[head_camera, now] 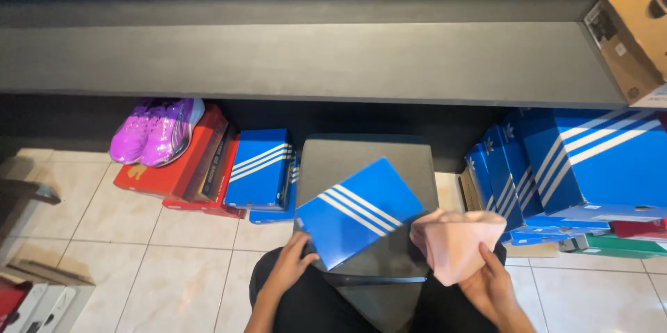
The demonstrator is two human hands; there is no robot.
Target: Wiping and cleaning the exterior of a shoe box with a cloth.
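Observation:
My left hand point(290, 263) grips the near left corner of a blue shoe box point(356, 211) with white diagonal stripes. The box lies tilted on a dark grey stool top point(368, 159) in front of my lap. My right hand point(495, 284) holds a crumpled pink cloth point(455, 239) just right of the box, touching its right corner. My legs in dark trousers show at the bottom edge.
A long grey shelf point(306, 62) spans the view above. Under it stand a pair of purple shoes point(158, 130) on red boxes point(174, 166), blue striped boxes point(258, 169), and a stack of blue boxes point(577, 159) at right. Cardboard boxes point(636, 27) sit at upper right. Floor is pale tile.

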